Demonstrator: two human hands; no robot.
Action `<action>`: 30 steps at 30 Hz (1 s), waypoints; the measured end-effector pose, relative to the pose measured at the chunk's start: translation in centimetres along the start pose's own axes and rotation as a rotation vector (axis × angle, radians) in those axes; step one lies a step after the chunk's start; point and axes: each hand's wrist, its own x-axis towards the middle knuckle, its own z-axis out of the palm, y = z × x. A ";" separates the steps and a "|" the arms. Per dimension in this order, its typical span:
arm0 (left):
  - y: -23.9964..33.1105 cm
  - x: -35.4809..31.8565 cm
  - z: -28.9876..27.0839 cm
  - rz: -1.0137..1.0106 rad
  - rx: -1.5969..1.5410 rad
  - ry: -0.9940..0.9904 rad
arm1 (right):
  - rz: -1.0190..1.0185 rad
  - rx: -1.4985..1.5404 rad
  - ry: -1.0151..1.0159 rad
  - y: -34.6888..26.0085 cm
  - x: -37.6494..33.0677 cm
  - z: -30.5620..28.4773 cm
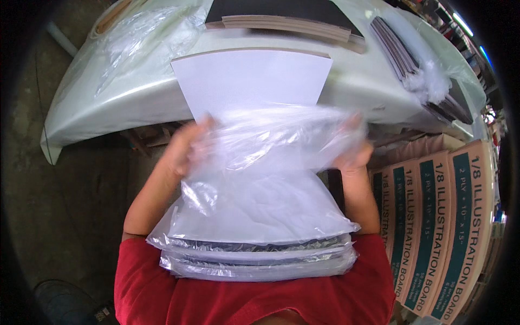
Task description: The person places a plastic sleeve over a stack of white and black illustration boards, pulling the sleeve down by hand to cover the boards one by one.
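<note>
A clear plastic bag (271, 138) stretches between my two raised hands, its film creased and shiny. My left hand (190, 145) is closed on its left side, and my right hand (353, 149) is closed on its right side; both are blurred and partly behind film. Just beyond them, a white board (254, 78) slants away onto the table edge, its near end covered by the bag. Close to my body lies a pile of plastic-wrapped boards (260, 257), with white and dark layers showing through the film.
On the pale covered table (130, 105) lie a black-topped board stack (287, 16), loose clear plastic (154, 40) and dark boards (398, 51) partly wrapped in plastic. Several cardboard cartons (466, 227) stand close at my right. A round dark object (62, 303) sits at the lower left.
</note>
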 end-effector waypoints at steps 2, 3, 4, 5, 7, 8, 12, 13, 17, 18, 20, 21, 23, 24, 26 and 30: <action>-1.0 0.9 -1.8 0.312 0.337 -0.675 | -0.217 0.082 0.116 0.6 0.0 0.6; -0.3 1.2 -2.2 0.389 0.167 -0.763 | -0.314 -0.149 0.193 0.6 0.4 -0.3; 0.7 1.2 -2.1 0.448 -0.016 -0.867 | -0.394 -0.379 0.296 0.9 0.8 -1.4; 1.9 1.1 -1.8 0.491 -0.192 -0.986 | -0.554 -0.749 0.523 0.5 2.4 -1.9; 5.9 1.2 -0.4 0.683 -0.180 -0.457 | -0.826 -1.383 0.780 -0.4 4.4 -1.0; 6.5 1.3 0.1 0.750 0.029 -0.055 | -0.936 -1.641 0.787 -1.3 5.8 1.8; 5.4 0.8 -0.5 1.197 1.068 0.624 | -1.065 -2.213 0.562 -1.0 5.8 3.1; 4.7 -0.1 -1.0 1.208 0.963 0.381 | -1.071 -2.171 0.522 -0.8 4.3 3.1; 4.6 -3.4 -3.0 0.639 0.717 -0.332 | -0.690 -1.664 0.395 -2.5 -1.0 1.5; 4.8 -3.0 -2.1 0.481 0.625 -0.143 | -0.501 -1.449 0.378 -2.8 -1.4 1.0; 3.6 1.3 -4.3 0.404 0.246 -0.137 | -0.097 -0.269 0.366 -1.6 0.6 -1.9; 1.7 3.9 -5.9 0.389 -0.073 -0.198 | 0.057 0.209 0.178 0.7 0.6 -5.7; -5.2 9.3 -11.7 0.178 -0.386 -0.217 | 0.187 0.249 0.429 6.9 -0.4 -12.1; -9.4 10.9 -12.6 0.070 -0.321 -0.164 | 0.268 0.127 0.527 9.6 -1.4 -14.9; -15.3 10.3 -12.6 -0.121 -0.192 -0.084 | 0.453 -0.445 0.709 14.3 -5.8 -19.2; -19.7 9.2 -12.2 -0.160 0.150 -0.103 | 0.390 -0.749 0.789 17.2 -6.6 -20.2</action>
